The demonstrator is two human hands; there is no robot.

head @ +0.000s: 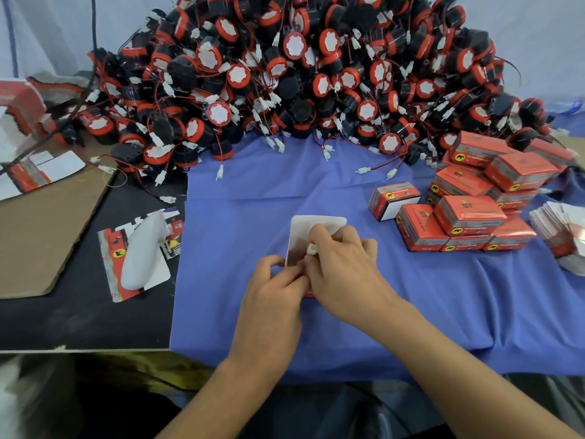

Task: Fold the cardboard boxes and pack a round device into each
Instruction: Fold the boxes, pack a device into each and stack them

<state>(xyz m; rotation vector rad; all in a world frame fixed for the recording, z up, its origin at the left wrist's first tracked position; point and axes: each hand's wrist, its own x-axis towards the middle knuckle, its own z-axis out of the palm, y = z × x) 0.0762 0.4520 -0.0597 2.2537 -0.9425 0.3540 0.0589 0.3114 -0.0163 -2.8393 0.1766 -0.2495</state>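
Observation:
A red cardboard box (308,231) with its white lid flap standing open sits on the blue cloth (411,296) in front of me. My left hand (273,286) grips the box's near left side. My right hand (342,267) covers the box's opening, and its fingers pinch a small white connector (311,248) at the mouth. The round device itself is hidden under my hands. A big heap of black and red round devices (300,74) with red wires fills the back of the table.
Several closed red boxes (468,201) are stacked at the right, with a stack of flat box blanks (560,236) beyond them. At the left lie a flat box blank (110,264) under a white oblong object (142,248), brown cardboard (41,229) and more blanks (38,172).

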